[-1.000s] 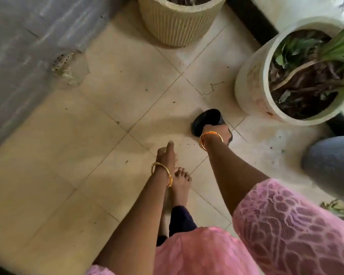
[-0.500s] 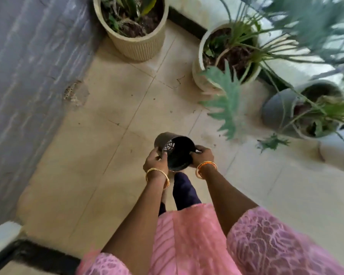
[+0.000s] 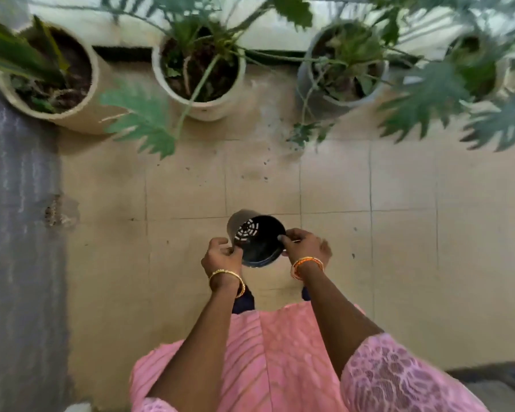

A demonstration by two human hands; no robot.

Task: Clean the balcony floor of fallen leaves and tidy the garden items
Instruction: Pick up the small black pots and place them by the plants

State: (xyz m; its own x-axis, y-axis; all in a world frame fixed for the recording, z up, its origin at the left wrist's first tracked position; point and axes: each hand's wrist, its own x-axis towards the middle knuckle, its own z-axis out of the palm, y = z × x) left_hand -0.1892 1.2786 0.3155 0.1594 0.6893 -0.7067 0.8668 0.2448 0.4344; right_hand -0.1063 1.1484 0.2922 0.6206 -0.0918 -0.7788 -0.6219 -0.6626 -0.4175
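Beige tiled floor (image 3: 399,248) under me carries four planted pots (image 3: 198,75) along the far edge, soil specks (image 3: 265,162) scattered nearby.

A grey textured wall (image 3: 18,233) runs down the left edge, with a chipped, crumbling patch (image 3: 60,210) where it meets the beige floor tiles (image 3: 399,248). A white ledge (image 3: 280,31) crosses the top, a dark strip (image 3: 122,52) at its base. The person wears a pink patterned garment (image 3: 265,361) and gold bangles (image 3: 228,279) on both wrists.
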